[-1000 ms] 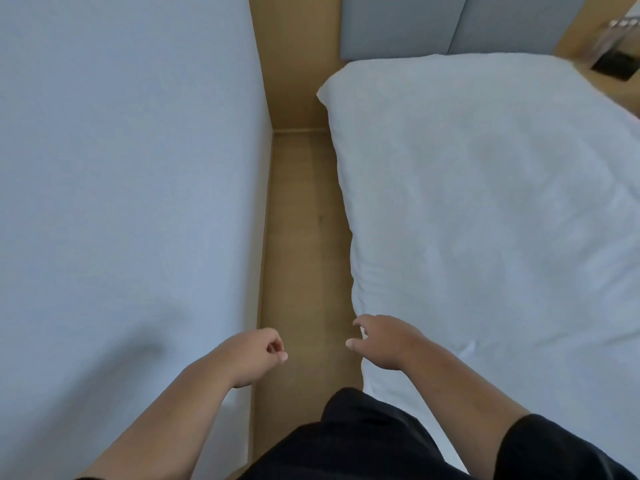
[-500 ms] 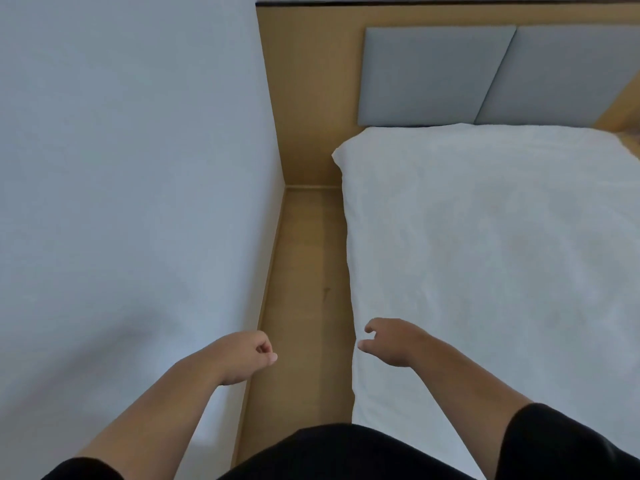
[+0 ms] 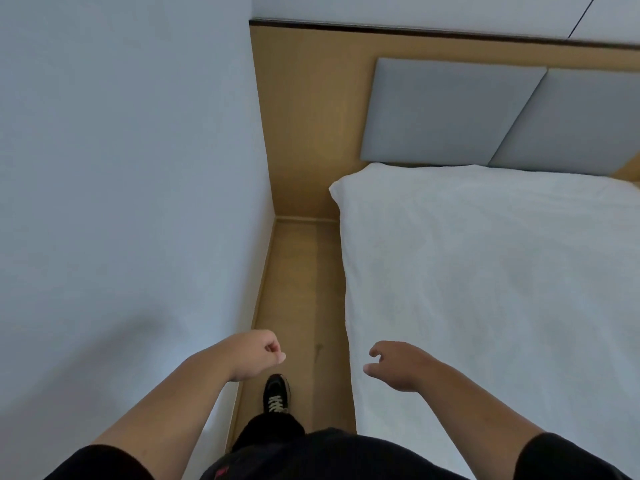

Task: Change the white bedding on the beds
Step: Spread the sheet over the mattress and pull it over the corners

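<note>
Space is the hazard: in the narrow aisle between wall (image 3: pixel 121 168) and bed (image 3: pixel 485 289) at 2 o'clock, the left hand (image 3: pixel 256 355), loosely curled, and right hand (image 3: pixel 398 365), relaxed, both hold nothing, so a hurried grab could leave the sheet snagged.

Pale wall (image 3: pixel 121 168) left; wood floor (image 3: pixel 301 289); grey headboard panels (image 3: pixel 485 116).
</note>
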`<state>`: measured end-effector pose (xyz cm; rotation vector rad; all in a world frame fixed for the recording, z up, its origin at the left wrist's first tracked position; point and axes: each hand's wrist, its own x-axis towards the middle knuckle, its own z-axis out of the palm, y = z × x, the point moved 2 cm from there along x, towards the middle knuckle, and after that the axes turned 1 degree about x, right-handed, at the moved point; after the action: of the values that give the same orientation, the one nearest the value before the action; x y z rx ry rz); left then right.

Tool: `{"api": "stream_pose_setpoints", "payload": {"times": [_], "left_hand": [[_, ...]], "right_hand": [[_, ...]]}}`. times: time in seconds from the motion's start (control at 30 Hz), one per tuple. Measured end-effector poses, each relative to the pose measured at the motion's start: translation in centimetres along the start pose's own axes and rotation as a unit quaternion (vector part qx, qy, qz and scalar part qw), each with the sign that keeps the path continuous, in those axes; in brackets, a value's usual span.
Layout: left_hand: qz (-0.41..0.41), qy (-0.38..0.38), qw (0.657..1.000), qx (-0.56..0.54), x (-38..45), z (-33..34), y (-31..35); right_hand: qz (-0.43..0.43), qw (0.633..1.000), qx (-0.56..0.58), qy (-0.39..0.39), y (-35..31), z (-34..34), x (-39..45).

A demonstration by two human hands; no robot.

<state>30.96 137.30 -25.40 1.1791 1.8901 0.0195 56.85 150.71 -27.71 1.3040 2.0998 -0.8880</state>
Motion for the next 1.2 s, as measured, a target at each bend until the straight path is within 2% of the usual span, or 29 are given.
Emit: {"api": "stream_pose_setpoints", "payload": {"times": [0.13, 0.27, 0.4, 0.53, 0.7, 0.9, 1.07, 1.2], "left_hand": [[0.029, 0.001, 1.0, 0.01, 9.8, -8.8, 0.8], [0.074, 0.04, 0.996, 0.009, 17.7, -18.9, 4.5], [0.106, 0.007, 0.993, 0.057, 24.5, -24.9, 8.6], [0.101, -0.038, 0.988, 0.113, 32.4, -28.4, 11.5], [0.084, -0.066, 0.983, 0.148, 43.7, -32.1, 14.9], [0.018, -0.092, 0.984, 0.151, 55.9, -37.7, 18.2], [0.02, -0.107, 0.98, 0.167, 65.3, -40.2, 21.6], [0.088, -0.106, 0.973, 0.183, 75.1, -39.1, 25.4]], "right_hand": [[0.042, 0.998, 0.048, 0.026, -1.4, -6.0, 7.1], [0.073, 0.991, 0.099, 0.049, -2.8, -12.5, 12.4], [0.104, 0.983, 0.147, 0.045, -2.7, -16.6, 16.6], [0.123, 0.977, 0.175, 0.024, -0.9, -21.1, 22.1], [0.128, 0.972, 0.196, 0.019, 2.2, -27.6, 33.1], [0.113, 0.981, 0.154, -0.022, 5.8, -38.3, 47.4], [0.076, 0.991, 0.108, 0.024, 8.1, -45.6, 55.4], [0.067, 0.992, 0.066, 0.079, 11.5, -49.4, 61.5]]}}
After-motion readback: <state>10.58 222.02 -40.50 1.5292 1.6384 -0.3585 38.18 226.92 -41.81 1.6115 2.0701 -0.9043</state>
